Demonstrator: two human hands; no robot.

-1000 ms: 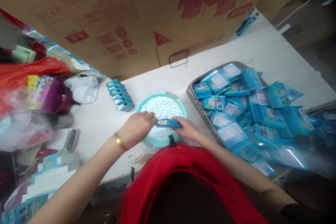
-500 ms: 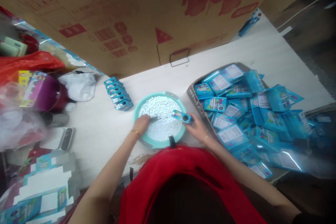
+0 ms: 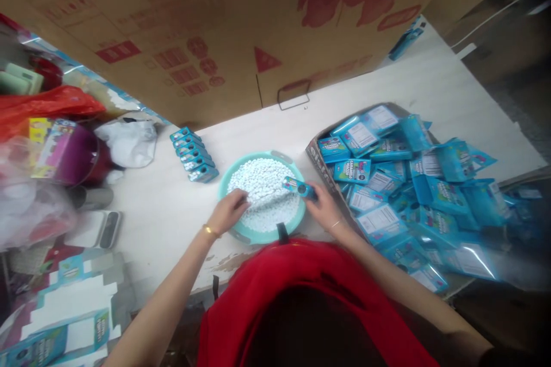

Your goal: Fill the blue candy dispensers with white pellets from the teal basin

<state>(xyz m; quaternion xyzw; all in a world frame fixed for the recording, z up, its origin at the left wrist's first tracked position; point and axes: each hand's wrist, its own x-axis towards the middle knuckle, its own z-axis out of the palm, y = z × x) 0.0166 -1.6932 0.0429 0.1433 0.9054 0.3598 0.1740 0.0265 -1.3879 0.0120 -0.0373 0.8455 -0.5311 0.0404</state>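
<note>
A turquoise basin full of small white round pellets stands on the table in front of me. My left hand is over its left side with fingertips pinched together at the pellets; what they hold, if anything, is hidden. My right hand grips a small blue box above the basin's right side, tilted with one end towards the pellets. A ridge runs across the pellets between the two hands. Left of the basin, several similar blue boxes stand in a row.
An open carton heaped with blue packets sits right of the basin. A big cardboard box walls off the back. At left are a white bag, a scale and flat unfolded boxes.
My left hand has turned and shifted slightly down and left. A dark thin thing seen at its fingertips no longer shows, and the pellets have formed a ridge. My right hand barely moved.
</note>
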